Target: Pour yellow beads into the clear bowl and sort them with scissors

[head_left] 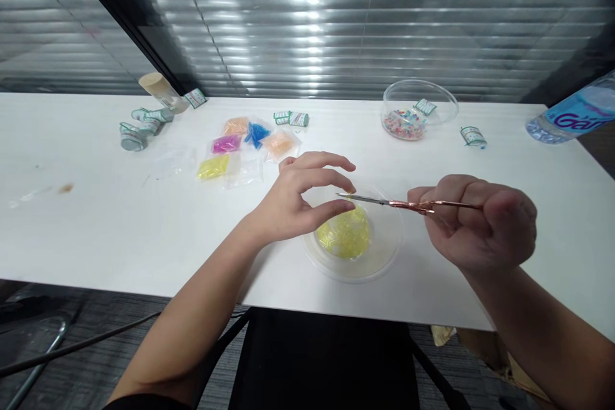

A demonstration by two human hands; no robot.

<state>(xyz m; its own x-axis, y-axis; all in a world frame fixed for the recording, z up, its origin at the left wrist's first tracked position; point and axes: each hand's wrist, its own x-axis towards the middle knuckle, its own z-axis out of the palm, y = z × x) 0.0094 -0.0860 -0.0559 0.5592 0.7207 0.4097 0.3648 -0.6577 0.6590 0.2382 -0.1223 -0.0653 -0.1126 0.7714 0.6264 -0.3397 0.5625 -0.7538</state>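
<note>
Right hand (480,221): gripped scissors (408,205)
Left hand (300,198): left of grip, pinch unclear
Blades (365,198): likely snipping; next needed clear fingertips (346,205)

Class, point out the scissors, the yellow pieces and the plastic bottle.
Scissors (406,205): head view, on the copper-coloured part.
Yellow pieces (346,234): head view, middle of the heap.
Plastic bottle (574,114): head view, on its label.

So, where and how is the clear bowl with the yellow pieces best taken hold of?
I would pinch the clear bowl by its near right rim, coming from the front right. The rim is wide and round, and that part is uncovered, while the left hand and scissors are over the far side. Keep it level: the yellow pieces look loose and could spill.
</note>
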